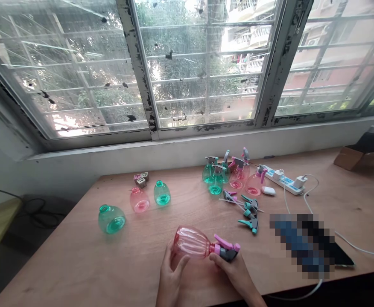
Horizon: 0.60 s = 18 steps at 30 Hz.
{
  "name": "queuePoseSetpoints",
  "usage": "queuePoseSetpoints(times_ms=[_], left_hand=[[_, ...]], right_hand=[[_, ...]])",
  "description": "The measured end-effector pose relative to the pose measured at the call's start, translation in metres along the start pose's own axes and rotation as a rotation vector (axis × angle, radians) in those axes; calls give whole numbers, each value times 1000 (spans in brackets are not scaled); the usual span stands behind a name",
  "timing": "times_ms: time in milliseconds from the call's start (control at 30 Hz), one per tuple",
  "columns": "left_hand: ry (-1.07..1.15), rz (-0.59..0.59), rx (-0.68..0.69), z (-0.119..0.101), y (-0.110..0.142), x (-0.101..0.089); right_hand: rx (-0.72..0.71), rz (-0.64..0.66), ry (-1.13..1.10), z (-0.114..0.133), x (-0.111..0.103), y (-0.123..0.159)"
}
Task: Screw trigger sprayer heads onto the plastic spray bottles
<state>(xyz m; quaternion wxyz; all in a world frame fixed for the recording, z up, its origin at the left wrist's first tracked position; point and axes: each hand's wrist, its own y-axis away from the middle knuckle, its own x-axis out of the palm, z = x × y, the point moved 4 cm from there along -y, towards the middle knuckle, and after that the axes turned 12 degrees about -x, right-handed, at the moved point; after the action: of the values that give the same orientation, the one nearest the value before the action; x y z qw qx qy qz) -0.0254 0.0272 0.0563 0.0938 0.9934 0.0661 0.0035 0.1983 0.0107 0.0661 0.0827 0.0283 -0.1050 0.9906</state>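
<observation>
- A wooden table runs below the window, its near edge passing under the right forearm.
- The left hand grips a pink bottle, tipped sideways, round its base.
- A wide span of tabletop parts it from three open-necked bottles toward the left edge.
- The right hand grips its spray head.
- Loose spray heads lie just beyond.

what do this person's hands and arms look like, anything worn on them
Two bare hands: no glove on the left hand or the right hand. No sleeve, watch or band shows on the forearms, as far as the picture reaches. No ring or marking can be made out, though some fingers are partly hidden.
</observation>
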Motion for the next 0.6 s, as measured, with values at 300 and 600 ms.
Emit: queuePoseSetpoints(times_ms=[300,600], left_hand=[[-56,11,1,1,2,-3],[-77,-40,30,-3,2,0]], right_hand=[[-29,15,15,0,0,0],[29,49,-56,-15,1,-3]])
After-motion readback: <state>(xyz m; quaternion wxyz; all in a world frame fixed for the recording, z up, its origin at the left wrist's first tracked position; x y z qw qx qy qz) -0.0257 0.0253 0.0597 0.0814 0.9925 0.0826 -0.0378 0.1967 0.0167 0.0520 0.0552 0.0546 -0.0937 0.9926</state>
